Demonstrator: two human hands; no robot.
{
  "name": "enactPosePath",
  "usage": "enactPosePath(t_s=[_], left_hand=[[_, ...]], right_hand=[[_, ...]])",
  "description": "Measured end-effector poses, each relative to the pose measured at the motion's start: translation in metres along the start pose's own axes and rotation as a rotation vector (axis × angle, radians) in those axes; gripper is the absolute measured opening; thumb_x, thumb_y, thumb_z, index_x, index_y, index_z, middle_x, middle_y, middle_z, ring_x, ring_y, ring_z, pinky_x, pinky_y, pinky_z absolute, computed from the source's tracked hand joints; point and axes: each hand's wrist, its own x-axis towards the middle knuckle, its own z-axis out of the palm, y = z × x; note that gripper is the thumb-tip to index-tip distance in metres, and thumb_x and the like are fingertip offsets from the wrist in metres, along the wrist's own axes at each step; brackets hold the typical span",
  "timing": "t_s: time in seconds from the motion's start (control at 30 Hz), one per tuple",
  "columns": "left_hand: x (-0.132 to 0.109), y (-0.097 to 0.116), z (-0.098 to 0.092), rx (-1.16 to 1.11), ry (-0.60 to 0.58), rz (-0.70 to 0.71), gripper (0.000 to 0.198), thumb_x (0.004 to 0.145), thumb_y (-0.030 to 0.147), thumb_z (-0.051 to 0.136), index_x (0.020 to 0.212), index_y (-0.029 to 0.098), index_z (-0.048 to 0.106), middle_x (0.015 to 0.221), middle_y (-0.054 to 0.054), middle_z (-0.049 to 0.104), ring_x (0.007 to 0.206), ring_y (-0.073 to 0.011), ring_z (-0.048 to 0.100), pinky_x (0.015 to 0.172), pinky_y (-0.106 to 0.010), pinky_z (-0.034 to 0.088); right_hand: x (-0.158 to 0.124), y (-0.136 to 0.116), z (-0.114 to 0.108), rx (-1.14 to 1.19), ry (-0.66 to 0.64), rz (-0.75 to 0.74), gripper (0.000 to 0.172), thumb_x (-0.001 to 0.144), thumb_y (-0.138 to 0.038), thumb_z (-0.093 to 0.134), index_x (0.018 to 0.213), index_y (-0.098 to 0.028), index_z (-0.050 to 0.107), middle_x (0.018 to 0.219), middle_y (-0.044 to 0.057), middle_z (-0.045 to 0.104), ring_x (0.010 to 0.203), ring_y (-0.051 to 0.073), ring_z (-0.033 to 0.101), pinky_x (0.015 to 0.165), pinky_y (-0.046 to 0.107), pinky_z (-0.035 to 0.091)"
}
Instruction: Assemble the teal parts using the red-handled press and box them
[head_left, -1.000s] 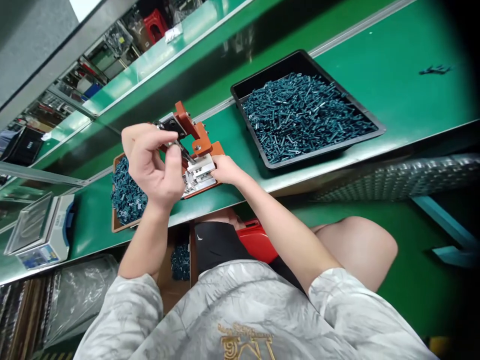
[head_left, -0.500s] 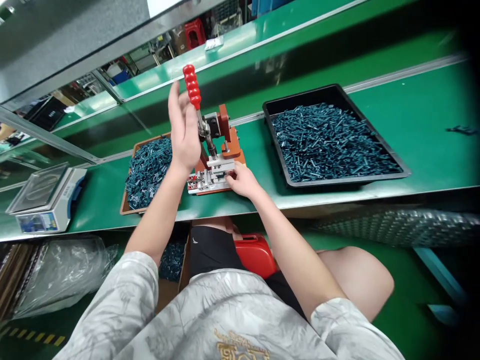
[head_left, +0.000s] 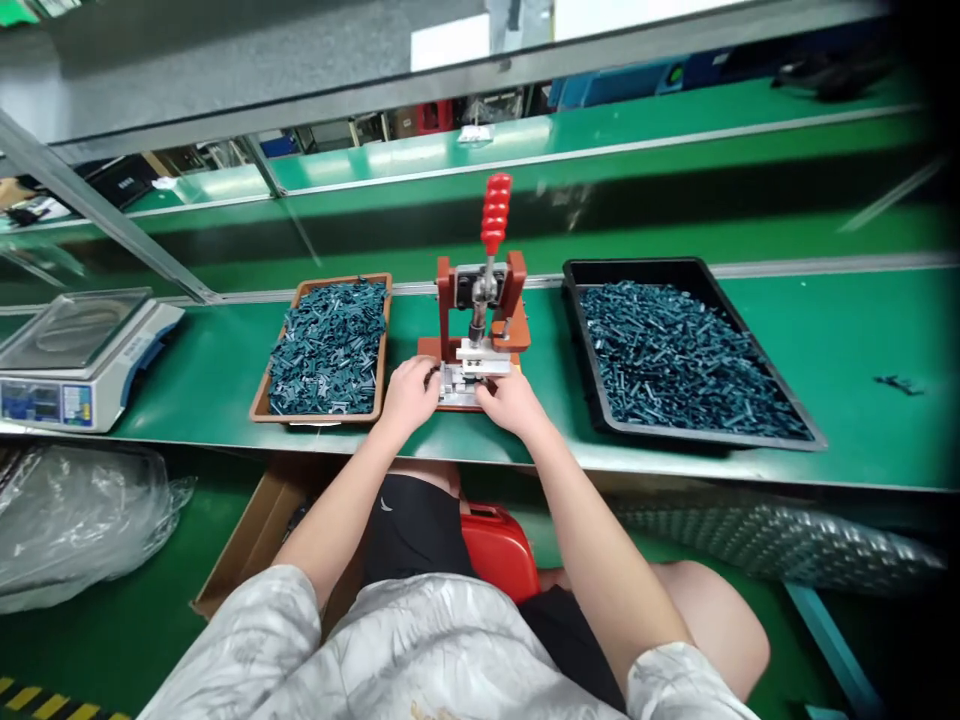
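Note:
A small red-brown hand press point(head_left: 480, 320) stands at the front of the green bench, its red-gripped lever point(head_left: 495, 212) upright. My left hand point(head_left: 409, 392) rests at the left of the press's metal base, fingers curled against it. My right hand point(head_left: 510, 398) sits at the base's right front, fingers curled on the metal fixture. Whatever either hand pinches is hidden. A brown tray point(head_left: 259, 405) of small dark teal parts lies just left of the press. A larger black tray point(head_left: 577, 285) of the same parts lies to its right.
A digital weighing scale point(head_left: 71, 355) stands at the far left of the bench. A few loose dark parts point(head_left: 896, 383) lie far right. Below the bench are a cardboard box point(head_left: 251, 535), clear plastic bags point(head_left: 71, 520) and a red stool point(head_left: 499, 550). A second green conveyor runs behind.
My left hand let go of the red lever, which swung up to upright, and came down to the press base. My right hand stayed at the fixture. The view levelled out.

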Motion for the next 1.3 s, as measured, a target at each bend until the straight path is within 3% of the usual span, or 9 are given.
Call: enactPosePath(t_s=[0.2,0.43,0.63,0.73,0.93,1.0,1.1,1.2,1.3], left_hand=[[-0.017,0.003,0.007,-0.042,0.018,0.026,0.024,0.099,0.024,0.050,0.110,0.019,0.071,0.114,-0.011,0.074,0.111,-0.0273,0.066,0.101,-0.045,0.050],[-0.024,0.012,0.017,-0.268,0.025,-0.087,0.023,0.095,0.026,0.058,0.112,0.025,0.074,0.126,-0.009,0.074,0.122,-0.0285,0.067,0.111,-0.052,0.047],[-0.017,0.008,0.027,-1.018,0.206,-0.520,0.050,0.098,0.064,0.046,0.103,0.021,0.070,0.109,-0.013,0.079,0.103,-0.0285,0.076,0.102,-0.051,0.055],[-0.011,0.009,0.037,-1.247,0.239,-0.570,0.058,0.091,0.074,0.053,0.103,0.018,0.066,0.107,-0.015,0.080,0.102,-0.0288,0.076,0.100,-0.047,0.056],[0.008,0.011,0.044,-1.139,0.231,-0.488,0.054,0.096,0.067,0.049,0.113,0.017,0.060,0.111,-0.018,0.078,0.114,-0.0290,0.072,0.107,-0.048,0.052],[-0.009,0.021,0.039,-0.924,0.327,-0.480,0.053,0.096,0.061,0.054,0.126,0.017,0.055,0.134,-0.020,0.068,0.131,-0.0283,0.062,0.116,-0.048,0.044],[-0.074,0.046,0.029,-0.658,0.402,-0.415,0.062,0.094,0.055,0.061,0.143,0.022,0.045,0.157,-0.018,0.046,0.147,-0.0287,0.045,0.125,-0.048,0.033],[-0.155,0.071,0.025,-0.754,0.131,-0.406,0.056,0.099,0.054,0.053,0.147,0.028,0.042,0.144,-0.016,0.058,0.123,-0.0262,0.064,0.110,-0.045,0.051],[-0.209,0.084,0.031,-0.942,-0.110,-0.529,0.052,0.101,0.058,0.046,0.144,0.029,0.048,0.132,-0.014,0.066,0.108,-0.0244,0.070,0.099,-0.044,0.059]], right_hand=[[-0.008,0.002,-0.008,-0.086,-0.106,0.048,0.028,0.083,-0.027,0.053,0.100,-0.021,0.074,0.097,0.010,0.076,0.095,0.032,0.071,0.092,0.047,0.058],[-0.038,0.019,-0.026,0.022,-0.114,0.089,0.027,0.090,-0.036,0.061,0.112,-0.027,0.074,0.116,0.009,0.076,0.110,0.035,0.072,0.099,0.051,0.058],[-0.034,0.027,-0.019,0.029,-0.070,0.143,0.021,0.089,-0.037,0.060,0.097,-0.027,0.077,0.105,0.008,0.079,0.105,0.035,0.074,0.098,0.051,0.059],[-0.025,0.037,-0.019,0.049,-0.018,0.159,0.027,0.087,-0.037,0.060,0.105,-0.025,0.076,0.112,0.010,0.077,0.112,0.034,0.071,0.104,0.052,0.055],[-0.013,0.043,-0.027,0.018,0.085,0.112,0.031,0.087,-0.038,0.057,0.106,-0.021,0.074,0.114,0.014,0.073,0.117,0.034,0.066,0.107,0.052,0.051],[-0.020,0.035,-0.034,-0.025,0.180,0.099,0.029,0.089,-0.036,0.054,0.102,-0.019,0.073,0.115,0.016,0.069,0.112,0.033,0.066,0.102,0.051,0.054],[-0.052,0.011,-0.037,-0.070,0.331,0.080,0.024,0.095,-0.034,0.051,0.094,-0.022,0.071,0.107,0.016,0.066,0.104,0.032,0.066,0.095,0.052,0.056],[-0.104,-0.023,-0.017,-0.016,0.326,0.040,0.019,0.098,-0.030,0.053,0.095,-0.026,0.071,0.097,0.011,0.065,0.096,0.032,0.066,0.087,0.052,0.058],[-0.155,-0.059,0.015,0.116,0.051,-0.051,0.019,0.098,-0.026,0.054,0.102,-0.031,0.072,0.100,0.009,0.066,0.094,0.031,0.067,0.082,0.050,0.060]])
